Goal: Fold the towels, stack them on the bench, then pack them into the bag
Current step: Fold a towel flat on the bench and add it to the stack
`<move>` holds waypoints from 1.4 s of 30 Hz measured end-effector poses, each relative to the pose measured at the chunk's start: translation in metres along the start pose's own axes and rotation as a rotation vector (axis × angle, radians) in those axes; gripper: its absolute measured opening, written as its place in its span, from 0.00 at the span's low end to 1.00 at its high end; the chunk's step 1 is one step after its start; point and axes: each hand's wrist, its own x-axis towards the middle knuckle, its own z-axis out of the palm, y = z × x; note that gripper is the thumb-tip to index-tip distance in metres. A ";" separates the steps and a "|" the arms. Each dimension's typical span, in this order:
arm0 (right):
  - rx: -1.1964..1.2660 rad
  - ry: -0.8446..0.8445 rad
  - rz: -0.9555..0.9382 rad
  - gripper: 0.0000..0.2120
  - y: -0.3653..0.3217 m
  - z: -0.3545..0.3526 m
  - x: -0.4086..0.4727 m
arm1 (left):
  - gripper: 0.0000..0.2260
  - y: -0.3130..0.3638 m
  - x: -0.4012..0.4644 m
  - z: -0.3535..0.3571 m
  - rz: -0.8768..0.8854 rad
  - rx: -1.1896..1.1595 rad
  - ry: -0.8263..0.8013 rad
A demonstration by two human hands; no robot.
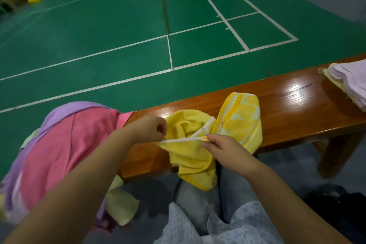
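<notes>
Pinching the white-trimmed hem of the yellow towel [190, 144], the left hand [152, 128] and the right hand [221, 144] each grip 1 point of the same edge, fingers curled on the cloth, with the hem drawn fairly taut between them. The towel lies crumpled on the near edge of the desk [297, 101]; part hangs over the front toward the person's knee, and a patterned end rests farther back on the wood.

Judged step: finding the corners before folding. To do it well, slide both hands outward along the hem to the 2 corners, lift the towel clear, and shake it flat before making the fold.

The unfolded pile [65, 148] sits at the left end. The folded stack [348, 83] lies well apart at the right. A dark shape at lower right may be the bag; this cannot be confirmed.
</notes>
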 end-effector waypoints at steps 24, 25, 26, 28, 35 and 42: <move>0.056 -0.030 0.028 0.03 0.007 0.006 -0.003 | 0.17 0.017 0.028 0.058 -0.020 0.126 0.264; 0.065 -0.024 0.031 0.03 0.008 0.006 -0.003 | 0.17 0.018 0.028 0.057 -0.034 0.119 0.249; 0.069 -0.022 0.028 0.03 0.008 0.006 -0.003 | 0.18 0.019 0.027 0.057 -0.046 0.132 0.235; 0.071 -0.027 0.020 0.03 0.008 0.007 -0.004 | 0.17 0.022 0.027 0.056 -0.047 0.199 0.229; 0.094 0.044 0.042 0.07 0.013 0.002 -0.006 | 0.06 0.012 0.019 0.043 -0.105 -0.305 0.214; 0.010 0.379 0.072 0.10 -0.012 -0.040 0.016 | 0.08 -0.009 -0.008 -0.029 -0.173 -1.268 0.498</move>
